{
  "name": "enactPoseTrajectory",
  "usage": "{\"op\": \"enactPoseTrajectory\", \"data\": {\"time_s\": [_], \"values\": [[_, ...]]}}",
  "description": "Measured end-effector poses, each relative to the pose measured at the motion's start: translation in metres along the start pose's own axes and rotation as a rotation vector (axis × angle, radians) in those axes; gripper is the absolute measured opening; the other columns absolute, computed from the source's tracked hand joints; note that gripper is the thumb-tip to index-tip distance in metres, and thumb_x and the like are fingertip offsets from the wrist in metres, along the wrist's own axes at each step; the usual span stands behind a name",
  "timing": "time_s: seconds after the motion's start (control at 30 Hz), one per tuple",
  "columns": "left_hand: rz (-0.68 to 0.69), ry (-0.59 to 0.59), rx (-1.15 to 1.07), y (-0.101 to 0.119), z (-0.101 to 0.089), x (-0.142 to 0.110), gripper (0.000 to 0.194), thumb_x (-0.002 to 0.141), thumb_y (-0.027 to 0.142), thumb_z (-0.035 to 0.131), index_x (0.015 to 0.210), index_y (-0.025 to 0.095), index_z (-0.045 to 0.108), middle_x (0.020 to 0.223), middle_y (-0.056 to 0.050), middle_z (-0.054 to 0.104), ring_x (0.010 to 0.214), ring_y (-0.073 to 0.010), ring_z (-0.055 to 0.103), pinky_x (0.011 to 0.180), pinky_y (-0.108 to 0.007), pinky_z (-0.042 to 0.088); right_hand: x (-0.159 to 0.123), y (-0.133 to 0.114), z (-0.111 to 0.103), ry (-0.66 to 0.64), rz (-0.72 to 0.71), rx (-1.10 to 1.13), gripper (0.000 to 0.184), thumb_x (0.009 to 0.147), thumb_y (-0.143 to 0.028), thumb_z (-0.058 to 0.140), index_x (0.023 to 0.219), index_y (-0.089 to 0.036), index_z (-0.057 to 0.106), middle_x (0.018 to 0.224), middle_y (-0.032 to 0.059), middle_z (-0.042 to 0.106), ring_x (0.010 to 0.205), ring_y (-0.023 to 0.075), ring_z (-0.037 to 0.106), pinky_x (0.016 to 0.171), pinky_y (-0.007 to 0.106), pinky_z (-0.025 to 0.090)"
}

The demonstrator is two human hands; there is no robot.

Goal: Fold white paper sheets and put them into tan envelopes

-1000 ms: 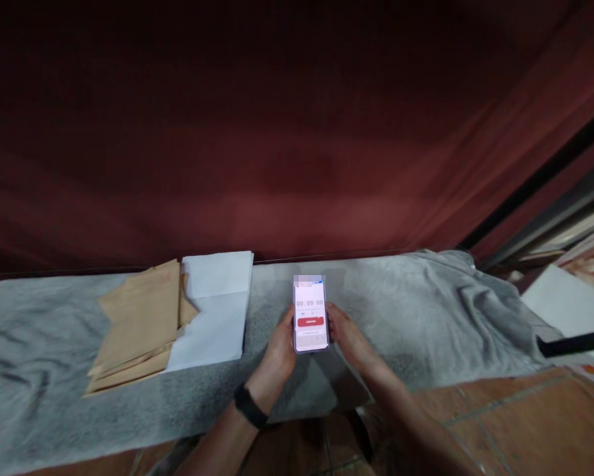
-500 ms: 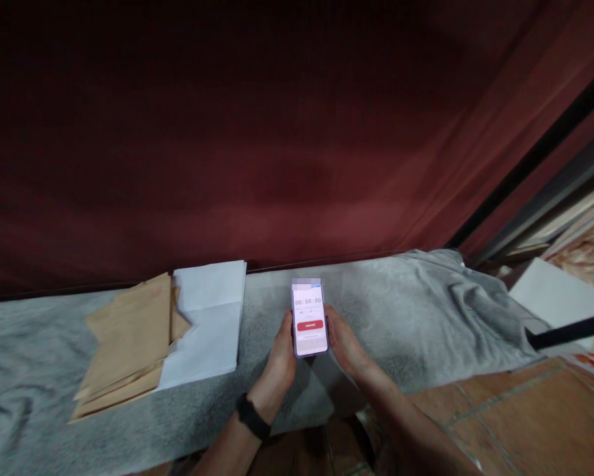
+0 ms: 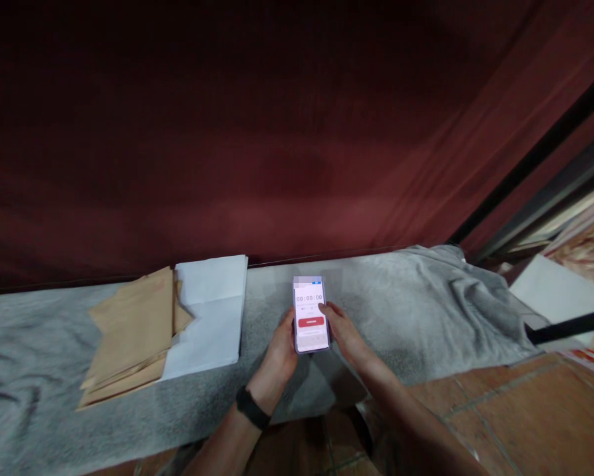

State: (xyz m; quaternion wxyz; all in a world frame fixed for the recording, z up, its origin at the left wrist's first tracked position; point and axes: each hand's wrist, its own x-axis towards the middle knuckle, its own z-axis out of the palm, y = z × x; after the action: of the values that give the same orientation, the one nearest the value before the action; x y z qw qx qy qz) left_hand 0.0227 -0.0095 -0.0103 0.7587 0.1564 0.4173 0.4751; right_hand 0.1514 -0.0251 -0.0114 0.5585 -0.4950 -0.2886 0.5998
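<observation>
A lit smartphone (image 3: 311,336) is held upright over the grey cloth, its screen showing a row of zeros like a timer and a red button. My left hand (image 3: 281,344), with a black band on the wrist, grips its left edge. Along the right edge my right hand (image 3: 345,334) is closed on the phone, and its thumb lies over the screen above the red button. To the left, a pile of brown paper envelopes (image 3: 133,324) overlaps a stack of white paper sheets (image 3: 210,317).
A grey cloth (image 3: 396,311) covers the long surface in front of a dark red fabric wall (image 3: 297,165). Black poles (image 3: 534,155) stand at the right, near a white panel (image 3: 559,291). Terracotta tiles (image 3: 534,410) form the floor below.
My right thumb has moved from the phone's edge onto its screen. The view has shifted slightly, while the phone stays in both hands and the papers lie as before.
</observation>
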Motion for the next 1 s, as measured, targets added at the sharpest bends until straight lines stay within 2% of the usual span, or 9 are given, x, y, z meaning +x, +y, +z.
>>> {"op": "enactPoseTrajectory", "data": {"time_s": [0.2,0.33,0.47,0.63,0.83,1.0], "values": [[-0.036,0.023,-0.020,0.0004,-0.0001,0.0004,0.023,0.092,0.027,0.061,0.105,0.011,0.070,0.089,-0.008,0.078,0.066,-0.0174,0.072,0.070,-0.029,0.060,0.0026,-0.0010,-0.0027,-0.038,-0.038,-0.112,0.044,0.069,-0.058,0.078,0.087,-0.019,0.067,0.080,0.0049,0.076,0.075,0.0241,0.070,0.070,0.035,0.052],[-0.060,-0.004,-0.014,0.0022,0.0003,0.0004,0.027,0.093,0.030,0.059,0.109,0.011,0.069,0.090,-0.009,0.078,0.066,-0.0193,0.073,0.066,-0.030,0.060,0.0017,-0.0031,-0.0058,-0.106,-0.054,-0.126,0.035,0.068,-0.046,0.079,0.089,-0.019,0.070,0.081,0.0041,0.075,0.075,0.0236,0.069,0.072,0.035,0.051],[-0.076,-0.023,0.000,0.0037,-0.0003,-0.0008,0.032,0.093,0.033,0.059,0.114,0.010,0.069,0.093,-0.011,0.078,0.068,-0.0207,0.073,0.069,-0.033,0.060,-0.0012,-0.0042,-0.0073,-0.111,-0.052,-0.109,0.032,0.068,-0.040,0.078,0.091,-0.019,0.073,0.082,0.0035,0.076,0.076,0.0236,0.069,0.075,0.036,0.051],[-0.082,-0.021,0.004,0.0029,-0.0017,-0.0004,0.034,0.093,0.032,0.059,0.115,0.009,0.069,0.094,-0.012,0.079,0.071,-0.0213,0.074,0.073,-0.034,0.060,-0.0027,-0.0041,-0.0074,-0.090,-0.011,-0.062,0.037,0.069,-0.045,0.080,0.095,-0.020,0.072,0.087,0.0047,0.078,0.083,0.0259,0.072,0.079,0.037,0.052],[-0.089,-0.028,0.025,0.0033,-0.0001,-0.0025,0.031,0.093,0.034,0.060,0.111,0.010,0.070,0.091,-0.010,0.078,0.069,-0.0202,0.073,0.072,-0.033,0.059,-0.0007,0.0004,-0.0083,-0.009,0.037,-0.039,0.041,0.073,-0.054,0.076,0.095,-0.020,0.070,0.087,0.0037,0.078,0.083,0.0248,0.072,0.077,0.035,0.051],[-0.061,-0.026,0.005,0.0045,0.0032,-0.0035,0.026,0.092,0.032,0.060,0.103,0.010,0.071,0.090,-0.009,0.078,0.074,-0.0196,0.074,0.075,-0.031,0.059,-0.0024,-0.0063,-0.0045,-0.089,0.002,0.010,0.037,0.077,-0.057,0.069,0.086,-0.022,0.070,0.088,0.0045,0.077,0.094,0.0264,0.070,0.082,0.036,0.052]]}}
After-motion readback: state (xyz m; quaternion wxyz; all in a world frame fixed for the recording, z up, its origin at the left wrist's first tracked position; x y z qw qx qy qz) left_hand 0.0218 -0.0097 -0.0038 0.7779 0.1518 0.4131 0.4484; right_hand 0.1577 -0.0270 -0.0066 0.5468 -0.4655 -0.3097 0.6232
